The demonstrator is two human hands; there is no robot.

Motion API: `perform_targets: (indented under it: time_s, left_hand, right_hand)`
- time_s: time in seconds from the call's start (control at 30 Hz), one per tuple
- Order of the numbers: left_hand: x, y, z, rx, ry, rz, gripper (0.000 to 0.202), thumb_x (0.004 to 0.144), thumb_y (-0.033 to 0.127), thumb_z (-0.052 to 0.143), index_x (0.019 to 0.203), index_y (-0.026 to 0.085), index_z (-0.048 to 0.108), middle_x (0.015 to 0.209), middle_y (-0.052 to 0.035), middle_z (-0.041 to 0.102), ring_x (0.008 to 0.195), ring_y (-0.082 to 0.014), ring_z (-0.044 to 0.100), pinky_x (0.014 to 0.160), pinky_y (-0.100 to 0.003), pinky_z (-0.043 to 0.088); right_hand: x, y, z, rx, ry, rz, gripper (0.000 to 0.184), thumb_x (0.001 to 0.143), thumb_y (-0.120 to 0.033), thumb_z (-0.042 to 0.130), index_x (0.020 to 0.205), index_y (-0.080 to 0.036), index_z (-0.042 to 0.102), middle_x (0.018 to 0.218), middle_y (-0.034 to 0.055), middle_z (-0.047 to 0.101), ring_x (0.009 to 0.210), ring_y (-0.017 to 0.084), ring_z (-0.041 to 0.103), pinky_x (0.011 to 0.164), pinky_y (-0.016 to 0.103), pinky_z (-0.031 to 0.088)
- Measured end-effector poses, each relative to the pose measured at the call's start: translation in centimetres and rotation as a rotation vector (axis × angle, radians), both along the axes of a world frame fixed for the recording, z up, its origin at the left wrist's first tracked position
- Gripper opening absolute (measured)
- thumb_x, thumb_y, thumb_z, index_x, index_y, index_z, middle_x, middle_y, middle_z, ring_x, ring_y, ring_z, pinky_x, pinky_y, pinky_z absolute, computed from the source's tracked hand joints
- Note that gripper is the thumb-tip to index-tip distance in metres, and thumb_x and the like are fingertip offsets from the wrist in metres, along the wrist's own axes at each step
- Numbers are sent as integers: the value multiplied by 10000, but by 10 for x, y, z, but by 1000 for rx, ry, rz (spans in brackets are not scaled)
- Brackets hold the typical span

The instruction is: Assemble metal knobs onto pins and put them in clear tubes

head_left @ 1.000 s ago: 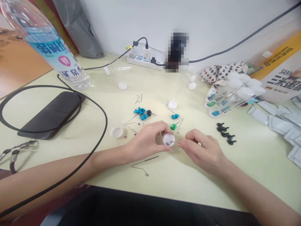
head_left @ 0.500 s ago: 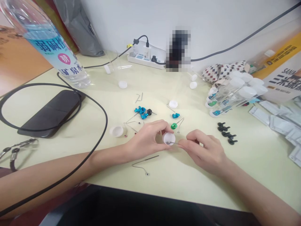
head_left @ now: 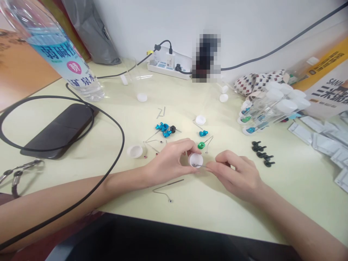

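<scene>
A small white plastic cap (head_left: pixel 195 160) is held between the curled fingers of the left hand (head_left: pixel 170 164), while a thin metal wire (head_left: pixel 201 166) is pinched narrowly by the right hand (head_left: pixel 236 177), its tip reaching into the cap.

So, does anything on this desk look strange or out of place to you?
Yes, the black cable stands out. It does not stay on the desk, but runs up over the person's left forearm, so it looks a little out of place and could perhaps catch on the arm.
</scene>
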State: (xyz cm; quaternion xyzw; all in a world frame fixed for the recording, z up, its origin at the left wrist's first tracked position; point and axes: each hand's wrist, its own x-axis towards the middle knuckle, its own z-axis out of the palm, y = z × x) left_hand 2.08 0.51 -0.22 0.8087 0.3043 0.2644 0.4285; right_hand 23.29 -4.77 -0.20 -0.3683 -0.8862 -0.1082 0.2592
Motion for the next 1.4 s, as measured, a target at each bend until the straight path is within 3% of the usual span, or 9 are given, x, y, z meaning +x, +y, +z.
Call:
perform_targets:
  time_s: [0.23,0.53,1.17,1.4]
  left_hand:
    - [0,-1,1,1,4,1,200,731,227,700,877,203,566,857,6,587,771,-137,549,696,-272,435]
    - [-1,5,1,57,19,43,180,738,221,691,880,201,583,821,8,595,745,-136,536,673,-268,427]
    - [0,8,0,-5,-10,70,219,703,239,730,877,189,607,824,3,625,761,-141,546,693,-270,438]
    - [-2,13,-5,-11,114,80,252,689,287,745,904,217,633,883,9,651,854,-171,558,772,-309,431]
  right_hand:
    - [-1,1,1,-6,-14,9,124,845,-107,537,869,-196,621,678,-22,474,545,59,398,444,198,275]
    - [-4,2,1,48,-10,-18,109,801,-74,587,826,-172,629,784,-1,613,615,56,534,496,186,372]
    - [-6,-1,-4,128,183,-81,98,782,-95,650,837,-177,652,662,-13,563,549,56,496,469,187,351]
    - [-7,2,-10,-98,307,-104,113,817,-105,609,890,-175,659,686,3,533,530,63,438,464,205,334]
